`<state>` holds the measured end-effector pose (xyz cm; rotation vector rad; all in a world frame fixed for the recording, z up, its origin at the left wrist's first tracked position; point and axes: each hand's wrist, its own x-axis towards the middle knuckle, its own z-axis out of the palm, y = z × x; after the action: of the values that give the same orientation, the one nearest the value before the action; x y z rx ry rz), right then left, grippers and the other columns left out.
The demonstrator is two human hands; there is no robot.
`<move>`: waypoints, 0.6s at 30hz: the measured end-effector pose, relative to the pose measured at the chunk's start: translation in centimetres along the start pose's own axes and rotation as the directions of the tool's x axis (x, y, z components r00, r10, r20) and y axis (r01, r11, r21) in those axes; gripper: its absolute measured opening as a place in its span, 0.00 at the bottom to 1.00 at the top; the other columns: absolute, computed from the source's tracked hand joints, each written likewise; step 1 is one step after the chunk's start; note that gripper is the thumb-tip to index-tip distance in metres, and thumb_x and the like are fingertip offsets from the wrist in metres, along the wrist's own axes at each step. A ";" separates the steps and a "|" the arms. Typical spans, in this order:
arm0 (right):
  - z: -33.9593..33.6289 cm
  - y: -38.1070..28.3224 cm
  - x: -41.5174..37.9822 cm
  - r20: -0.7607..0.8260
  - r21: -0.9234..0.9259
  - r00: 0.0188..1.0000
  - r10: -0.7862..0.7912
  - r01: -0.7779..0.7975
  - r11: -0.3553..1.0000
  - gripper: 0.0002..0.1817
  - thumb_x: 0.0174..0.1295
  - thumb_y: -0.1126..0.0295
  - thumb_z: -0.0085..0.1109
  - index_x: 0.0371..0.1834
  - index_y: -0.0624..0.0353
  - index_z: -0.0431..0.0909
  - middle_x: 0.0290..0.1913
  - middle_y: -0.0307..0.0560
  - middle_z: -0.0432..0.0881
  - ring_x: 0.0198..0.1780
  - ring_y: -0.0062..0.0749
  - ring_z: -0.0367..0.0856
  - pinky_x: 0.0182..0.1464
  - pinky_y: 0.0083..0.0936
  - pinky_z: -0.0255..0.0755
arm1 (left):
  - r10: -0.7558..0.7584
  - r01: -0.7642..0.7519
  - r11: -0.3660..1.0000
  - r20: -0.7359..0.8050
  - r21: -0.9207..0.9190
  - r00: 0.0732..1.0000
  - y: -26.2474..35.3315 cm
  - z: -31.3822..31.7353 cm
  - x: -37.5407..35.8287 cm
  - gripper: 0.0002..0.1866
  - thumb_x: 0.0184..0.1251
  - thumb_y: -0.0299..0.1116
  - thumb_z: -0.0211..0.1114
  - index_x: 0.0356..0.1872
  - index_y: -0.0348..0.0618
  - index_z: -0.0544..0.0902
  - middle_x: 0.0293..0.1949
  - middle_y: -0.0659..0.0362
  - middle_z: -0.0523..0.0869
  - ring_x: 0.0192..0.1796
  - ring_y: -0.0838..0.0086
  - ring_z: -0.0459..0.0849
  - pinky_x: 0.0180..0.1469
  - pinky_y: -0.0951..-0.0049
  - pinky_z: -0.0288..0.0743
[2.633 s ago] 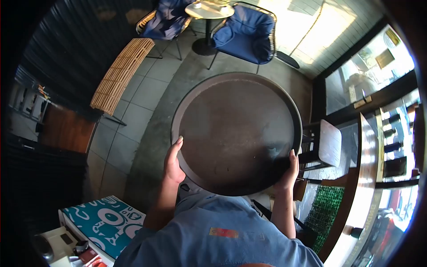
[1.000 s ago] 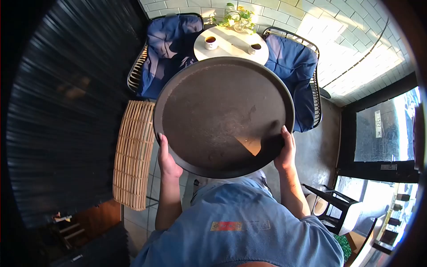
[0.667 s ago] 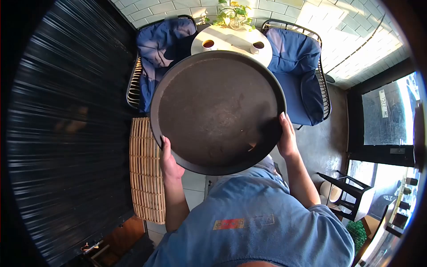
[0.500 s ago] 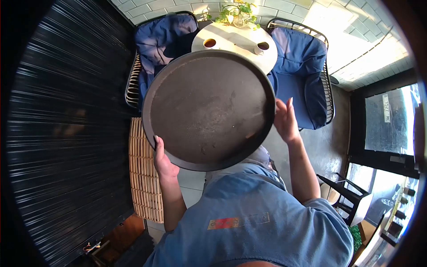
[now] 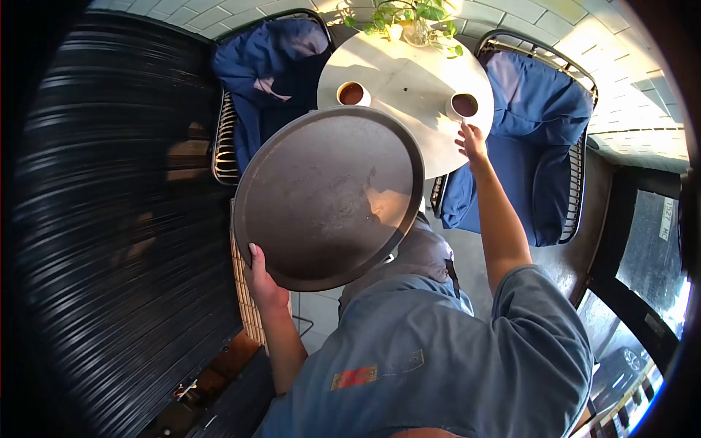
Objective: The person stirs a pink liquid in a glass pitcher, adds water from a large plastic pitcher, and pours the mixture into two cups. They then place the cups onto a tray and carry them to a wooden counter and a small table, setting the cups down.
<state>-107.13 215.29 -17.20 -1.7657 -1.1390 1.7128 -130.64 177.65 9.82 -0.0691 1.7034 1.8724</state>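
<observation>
My left hand (image 5: 267,283) grips the lower left rim of a large round dark tray (image 5: 328,197), thumb over the edge and the other fingers hidden beneath. The tray's upper face holds nothing. My right hand (image 5: 472,140) reaches over the right side of a round pale table (image 5: 409,80). Its fingers are partly spread, just below a white cup of dark drink (image 5: 463,106); whether a fingertip touches the cup I cannot tell. Another white cup, with reddish-brown drink (image 5: 353,94), stands on the table's left side beyond the tray.
A leafy plant (image 5: 412,25) stands at the table's far edge. Chairs with blue cushions flank the table, one at left (image 5: 270,73) and one at right (image 5: 537,131). A dark ribbed wall (image 5: 124,219) runs along the left, near a woven bamboo piece (image 5: 248,292).
My right hand has let go of the tray's right side and moved up beside the right cup. The tray, in my left hand, has shifted left and down. The table now appears nearer.
</observation>
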 end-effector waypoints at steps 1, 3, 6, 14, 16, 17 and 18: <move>0.3 0.2 0.8 0.028 0.017 1.000 0.013 -0.014 1.000 0.33 0.66 0.47 0.54 0.63 0.62 0.66 0.55 0.50 0.78 0.47 0.36 0.82 0.45 0.33 0.74 | 0.008 -0.007 0.999 -0.027 0.045 1.000 0.1 0.5 0.4 0.29 0.74 0.42 0.57 0.67 0.33 0.65 0.65 0.52 0.71 0.65 0.64 0.71 0.67 0.63 0.64; 1.1 1.0 1.6 0.041 0.026 0.998 0.043 -0.044 0.999 0.32 0.64 0.46 0.56 0.60 0.61 0.70 0.52 0.48 0.80 0.45 0.35 0.83 0.45 0.32 0.74 | 0.002 0.003 0.997 -0.061 0.077 0.998 -0.1 1.3 0.8 0.29 0.73 0.43 0.58 0.67 0.34 0.65 0.66 0.52 0.71 0.65 0.63 0.71 0.67 0.62 0.64; 1.8 1.4 3.0 -0.003 0.001 0.998 -0.070 0.070 0.998 0.26 0.60 0.50 0.65 0.48 0.62 0.78 0.42 0.43 0.84 0.40 0.28 0.83 0.41 0.23 0.75 | -0.006 0.016 0.995 -0.109 0.094 0.994 -0.5 1.7 0.9 0.31 0.72 0.44 0.59 0.68 0.34 0.65 0.66 0.52 0.70 0.65 0.62 0.71 0.67 0.61 0.65; 2.1 2.3 2.9 -0.267 -0.151 0.913 -0.308 0.276 0.949 0.21 0.54 0.50 0.72 0.26 0.59 0.79 0.22 0.34 0.77 0.23 0.15 0.68 0.28 0.20 0.65 | -0.082 0.088 0.995 -0.088 0.056 0.993 -1.1 2.2 1.6 0.32 0.72 0.45 0.59 0.69 0.35 0.64 0.67 0.52 0.70 0.66 0.62 0.70 0.68 0.61 0.63; 1.1 0.4 -0.2 -0.281 -0.201 0.911 -0.301 0.251 0.947 0.21 0.54 0.50 0.72 0.24 0.58 0.78 0.21 0.34 0.77 0.23 0.15 0.67 0.27 0.21 0.64 | -0.096 0.100 0.993 -0.066 0.059 0.993 -1.2 2.1 1.7 0.32 0.72 0.45 0.59 0.70 0.36 0.63 0.67 0.52 0.69 0.67 0.62 0.69 0.68 0.61 0.63; 0.6 0.2 -1.1 -0.272 -0.267 0.882 -0.384 0.314 0.911 0.22 0.53 0.50 0.72 0.22 0.58 0.78 0.20 0.35 0.77 0.22 0.16 0.67 0.27 0.22 0.65 | -0.093 0.096 0.994 -0.056 0.059 0.994 -1.2 1.8 1.6 0.32 0.72 0.45 0.59 0.70 0.36 0.63 0.67 0.52 0.69 0.67 0.62 0.69 0.68 0.61 0.63; 0.0 0.0 -2.0 -0.261 -0.331 0.846 -0.466 0.375 0.866 0.23 0.53 0.49 0.72 0.21 0.58 0.78 0.20 0.35 0.76 0.22 0.17 0.67 0.27 0.23 0.65 | -0.067 0.067 0.996 -0.011 0.064 0.998 -1.4 1.4 1.5 0.33 0.72 0.45 0.59 0.70 0.36 0.63 0.67 0.52 0.69 0.67 0.62 0.69 0.68 0.61 0.63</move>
<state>-106.90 213.72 -15.93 -1.6989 -1.5179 0.9900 -130.77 179.47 8.23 -0.1075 1.7448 1.7696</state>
